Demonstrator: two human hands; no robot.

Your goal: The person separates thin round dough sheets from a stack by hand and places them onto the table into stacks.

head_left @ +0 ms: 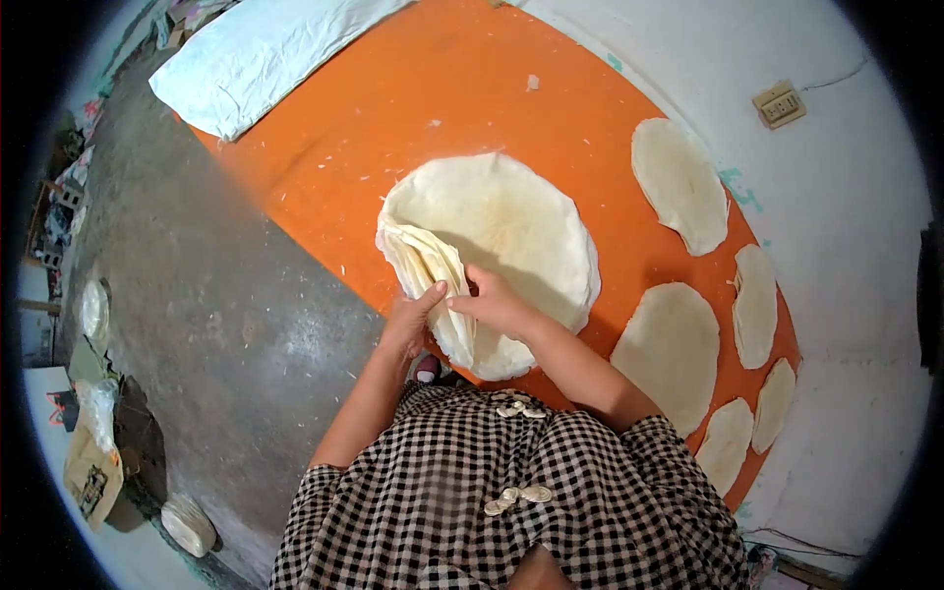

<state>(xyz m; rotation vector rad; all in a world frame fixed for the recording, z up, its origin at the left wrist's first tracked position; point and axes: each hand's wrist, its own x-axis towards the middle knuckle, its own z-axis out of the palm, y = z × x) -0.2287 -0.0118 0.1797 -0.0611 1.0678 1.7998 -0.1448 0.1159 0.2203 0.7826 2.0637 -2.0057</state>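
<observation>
A large round stack of thin flatbreads [511, 216] lies on the orange table in front of me. Several of its sheets are folded up into a pleated bundle [430, 254] along the left side. My left hand [411, 320] grips the near end of this bundle, thumb on top and fingers hidden underneath. On the other side of the bundle my right hand [492, 303] pinches its edge between thumb and fingers. Both hands are close together at the stack's near-left part.
More flatbreads lie on the orange table [393, 108] to the right, among them a large one [669, 349] and an oval one [680, 187]. A white cloth [261, 64] covers the far-left corner. A wall with a socket [779, 104] borders the right side; grey floor [246, 315] is left.
</observation>
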